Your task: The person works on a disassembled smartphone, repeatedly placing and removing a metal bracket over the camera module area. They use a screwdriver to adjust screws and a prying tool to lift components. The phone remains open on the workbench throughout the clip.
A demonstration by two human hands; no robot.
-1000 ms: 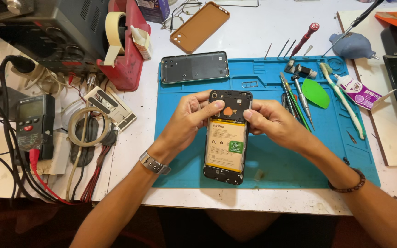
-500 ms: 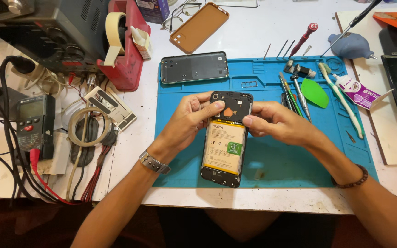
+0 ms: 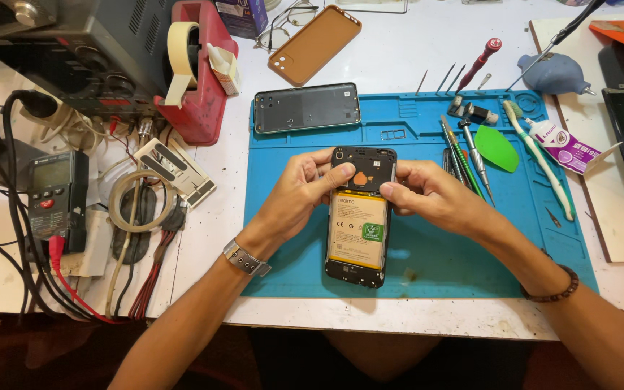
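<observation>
An opened smartphone [image 3: 357,231] with its yellow battery showing lies lengthwise on the blue work mat [image 3: 427,267]. My left hand [image 3: 299,195] grips its upper left edge, thumb pressed on the black inner cover at the top. My right hand [image 3: 435,195] holds the upper right edge, thumb on the side of the frame. The phone's removed back cover [image 3: 307,107] lies inside-up at the mat's far left corner.
Tweezers, screwdrivers and a green pick [image 3: 497,146] lie right of the phone. A brown phone case [image 3: 315,45], red tape dispenser [image 3: 198,79], multimeter [image 3: 55,198] with leads, blue air blower [image 3: 556,72] and a white tube [image 3: 563,144] surround the mat.
The phone has been tilted slightly and settled lower on the mat; both hands shifted a little around its top end and keep their hold.
</observation>
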